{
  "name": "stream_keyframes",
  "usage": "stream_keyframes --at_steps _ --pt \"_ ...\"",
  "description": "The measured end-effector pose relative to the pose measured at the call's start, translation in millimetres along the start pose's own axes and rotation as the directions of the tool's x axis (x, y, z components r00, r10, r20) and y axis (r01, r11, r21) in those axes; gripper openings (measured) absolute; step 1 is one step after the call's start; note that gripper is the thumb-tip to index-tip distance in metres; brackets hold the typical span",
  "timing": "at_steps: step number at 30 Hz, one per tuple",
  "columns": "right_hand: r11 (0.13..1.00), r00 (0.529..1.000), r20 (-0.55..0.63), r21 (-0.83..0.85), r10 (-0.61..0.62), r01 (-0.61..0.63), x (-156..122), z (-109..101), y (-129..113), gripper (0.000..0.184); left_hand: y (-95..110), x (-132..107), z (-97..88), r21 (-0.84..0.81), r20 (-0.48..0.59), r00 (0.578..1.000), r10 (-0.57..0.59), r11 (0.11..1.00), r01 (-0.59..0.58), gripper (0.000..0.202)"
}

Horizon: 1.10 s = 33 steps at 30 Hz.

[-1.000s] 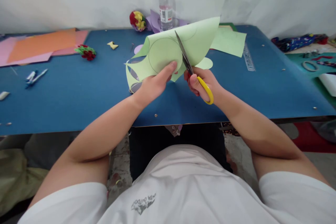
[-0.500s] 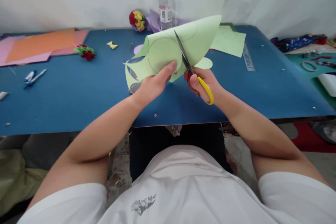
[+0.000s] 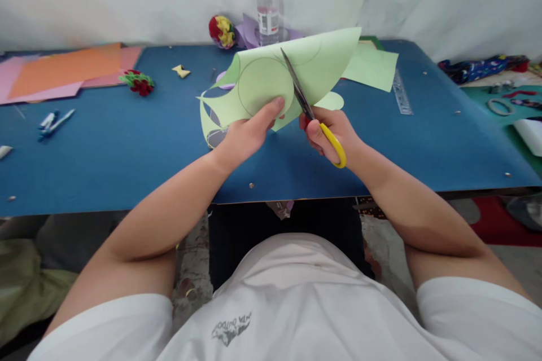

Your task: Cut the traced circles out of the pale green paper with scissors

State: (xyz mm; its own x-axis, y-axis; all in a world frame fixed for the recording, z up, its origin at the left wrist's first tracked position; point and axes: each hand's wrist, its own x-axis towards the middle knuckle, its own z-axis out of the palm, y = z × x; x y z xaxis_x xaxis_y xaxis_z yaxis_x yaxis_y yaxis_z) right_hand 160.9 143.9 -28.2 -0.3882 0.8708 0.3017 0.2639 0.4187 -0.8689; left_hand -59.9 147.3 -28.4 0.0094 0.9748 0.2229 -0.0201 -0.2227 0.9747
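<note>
A light green sheet of paper [image 3: 265, 82] is held up above the table, curled over along its upper edge, with circles drawn on it. Its left end has cut-out openings. My left hand [image 3: 256, 124] pinches the sheet at its lower edge, thumb on the front face and most fingers hidden behind. In my right hand [image 3: 328, 130] are scissors [image 3: 301, 96] with a yellow handle. Their blades point up and to the left at the right side of a drawn circle. Behind my right hand, a pale green paper disc [image 3: 332, 101] lies on the table.
On the blue table [image 3: 169, 175], orange paper [image 3: 70, 70] lies left, near a red-green flower [image 3: 138, 83] and pens [image 3: 57, 124]. A plastic bottle [image 3: 267, 5] and a red-yellow ball [image 3: 222, 32] stand at the back. Green paper [image 3: 372, 66] and a clear ruler [image 3: 401, 93] lie right.
The paper's right end has risen and shifted very slightly to the right. Both hands and the scissors stay nearly in place, with the same hold.
</note>
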Motion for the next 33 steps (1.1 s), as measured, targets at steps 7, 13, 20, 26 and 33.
stream_keyframes --at_steps 7,13,20,26,33 --pt "1.0 1.0 0.002 -0.006 0.01 -0.01 0.0 -0.5 -2.4 0.09 -1.5 1.6 -0.3 0.036 -0.013 1.0 -0.014 0.999 0.014 0.038" --pt "1.0 1.0 0.0 0.006 0.023 -0.023 -0.8 -0.8 -2.0 0.09 -3.0 3.0 -0.7 0.085 -0.032 0.999 -0.025 0.996 0.027 0.04" --pt "1.0 1.0 0.007 0.001 0.024 -0.024 -1.2 -1.9 -5.4 0.09 -6.9 6.8 -4.9 0.12 -0.025 0.999 -0.029 0.992 0.032 0.05" --pt "1.0 1.0 0.011 -0.008 0.024 -0.024 -1.6 -2.9 -6.0 0.089 -3.1 6.1 -2.6 0.095 -0.034 0.998 -0.045 0.994 0.048 0.052" --pt "0.999 0.999 0.012 0.001 0.043 -0.043 -3.3 -2.1 -9.6 0.087 0.6 3.4 -1.9 -0.032 -0.044 0.996 -0.082 0.996 0.08 0.035"
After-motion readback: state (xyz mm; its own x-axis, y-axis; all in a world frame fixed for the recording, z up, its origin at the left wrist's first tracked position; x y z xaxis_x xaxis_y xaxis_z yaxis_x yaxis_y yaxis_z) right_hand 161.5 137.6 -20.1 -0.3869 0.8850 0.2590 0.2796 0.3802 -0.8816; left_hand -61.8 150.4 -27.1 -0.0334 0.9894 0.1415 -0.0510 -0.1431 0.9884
